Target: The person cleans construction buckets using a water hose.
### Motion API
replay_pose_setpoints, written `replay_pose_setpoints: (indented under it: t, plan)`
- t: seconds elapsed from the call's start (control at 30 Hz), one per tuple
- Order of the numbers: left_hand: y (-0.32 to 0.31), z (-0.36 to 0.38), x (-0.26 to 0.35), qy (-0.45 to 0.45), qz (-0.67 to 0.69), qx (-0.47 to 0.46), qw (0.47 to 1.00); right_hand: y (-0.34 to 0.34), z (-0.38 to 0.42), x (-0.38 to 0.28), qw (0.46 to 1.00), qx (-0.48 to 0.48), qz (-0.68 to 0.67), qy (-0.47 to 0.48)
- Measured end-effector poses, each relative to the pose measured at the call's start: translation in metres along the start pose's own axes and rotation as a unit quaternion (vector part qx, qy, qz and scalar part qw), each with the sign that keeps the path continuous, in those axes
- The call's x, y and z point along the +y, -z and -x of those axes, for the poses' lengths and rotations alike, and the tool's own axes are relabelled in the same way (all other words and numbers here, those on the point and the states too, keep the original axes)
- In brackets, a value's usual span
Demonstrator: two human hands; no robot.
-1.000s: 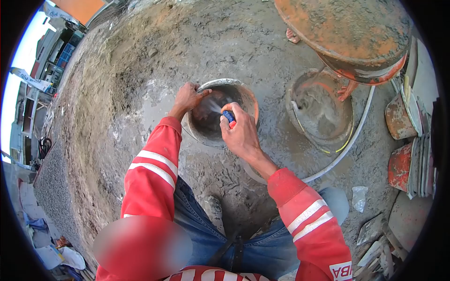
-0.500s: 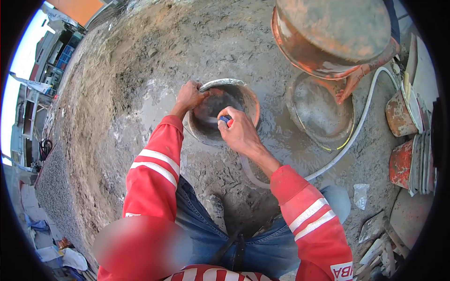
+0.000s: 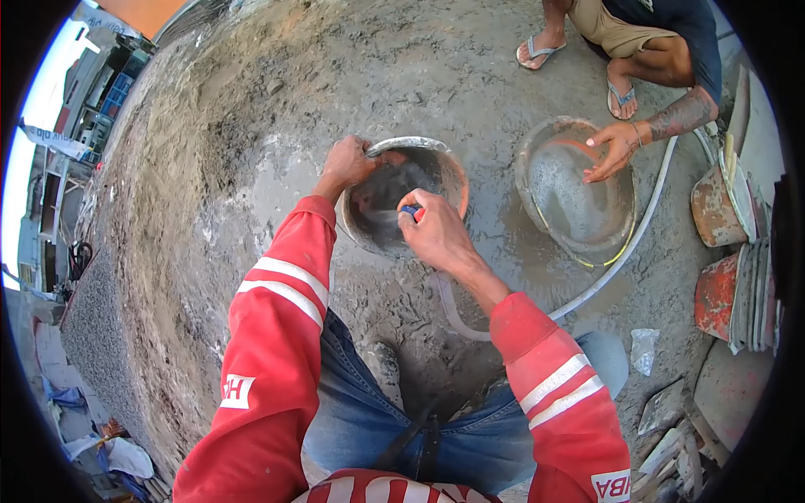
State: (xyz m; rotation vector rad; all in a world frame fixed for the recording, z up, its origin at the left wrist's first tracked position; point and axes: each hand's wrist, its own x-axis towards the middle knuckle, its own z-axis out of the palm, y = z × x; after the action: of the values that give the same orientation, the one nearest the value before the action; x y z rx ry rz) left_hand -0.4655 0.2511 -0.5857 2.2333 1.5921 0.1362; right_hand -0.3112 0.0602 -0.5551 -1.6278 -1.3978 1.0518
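A mud-stained bucket (image 3: 459, 189) stands on the wet ground in front of me, its inside dark and wet. My left hand (image 3: 348, 165) is closed over its upper left rim. Over the bucket's mouth, my right hand (image 3: 438, 235) grips a hose nozzle (image 3: 410, 211) with blue and red parts, and a thin spray streams left from it into the bucket. The pale hose (image 3: 610, 281) curves from the right and passes under my right forearm. My right fingers partly hide the nozzle.
A second round tub (image 3: 527, 180) holds foamy water on the right. Another person's hand (image 3: 616, 151) reaches over it, and that person crouches beyond. Muddy buckets (image 3: 719, 205) and a stack of containers (image 3: 719, 293) line the right edge. A plastic bag (image 3: 644, 350) lies nearby.
The large bucket the other person held over the second tub has gone from view, showing that person's legs and open hand. My right hand has shifted slightly right; my left keeps its rim hold.
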Motion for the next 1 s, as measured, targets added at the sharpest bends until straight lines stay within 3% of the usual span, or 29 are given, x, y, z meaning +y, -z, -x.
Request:
replay_pose_setpoints:
  t: [0.23,0.33,0.4,0.53,0.7,1.0]
  plan:
    - [-0.003,0.001,0.006,0.004,0.021,-0.008,1.000,0.012,0.004,-0.008,0.998,-0.026,-0.007,-0.048]
    - [-0.006,-0.006,0.003,-0.012,0.009,0.003,1.000,0.011,0.006,-0.007,1.000,-0.029,-0.002,0.001]
    - [-0.002,-0.006,0.003,0.001,0.038,-0.024,0.999,0.010,0.008,-0.010,0.996,0.065,-0.018,0.055]
    - [0.005,-0.003,0.006,-0.002,0.020,0.009,1.000,0.016,0.006,-0.011,0.983,0.140,-0.063,0.100]
    - [0.002,-0.012,-0.003,0.034,0.110,0.023,0.993,0.009,0.013,-0.012,0.984,0.122,-0.051,0.115]
    - [0.007,-0.008,-0.003,0.031,0.088,0.032,0.995,-0.001,0.013,-0.009,0.980,0.114,-0.069,0.145]
